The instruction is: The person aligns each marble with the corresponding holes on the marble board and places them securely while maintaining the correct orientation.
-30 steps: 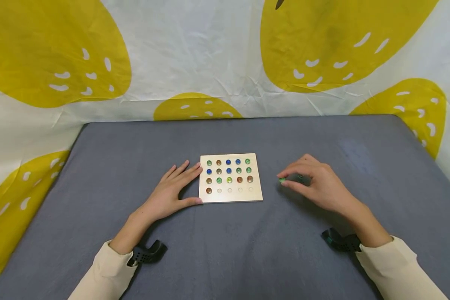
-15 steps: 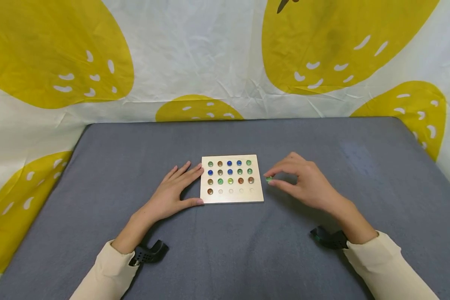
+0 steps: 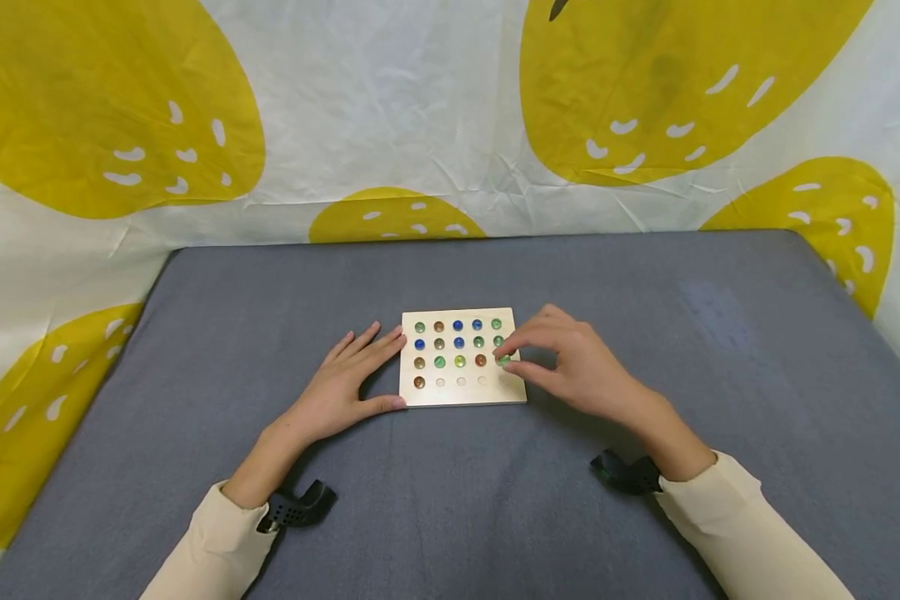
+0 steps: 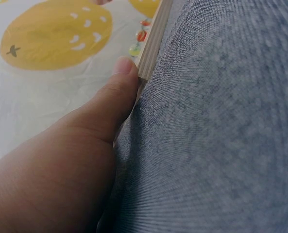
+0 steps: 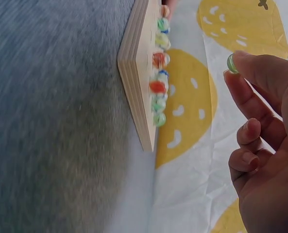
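A pale wooden board (image 3: 465,394) with rows of round dimples lies on the grey cloth; most dimples hold coloured glass marbles and several in the near row are bare. My right hand (image 3: 570,367) hovers over the board's right edge and pinches a green marble (image 3: 503,360) between thumb and forefinger; the same green marble (image 5: 231,63) shows in the right wrist view, above the board (image 5: 136,73). My left hand (image 3: 345,383) lies flat on the cloth, fingers straight against the board's left edge, thumb (image 4: 112,104) touching its near corner.
The grey cloth (image 3: 645,283) covers the whole table. A white sheet with large yellow fruit shapes (image 3: 390,108) hangs behind and along both sides. Black wrist camera mounts (image 3: 297,504) sit under each sleeve.
My right hand has carried the green marble leftward from the cloth to a spot over the board's right edge. The left hand and the board have stayed still.
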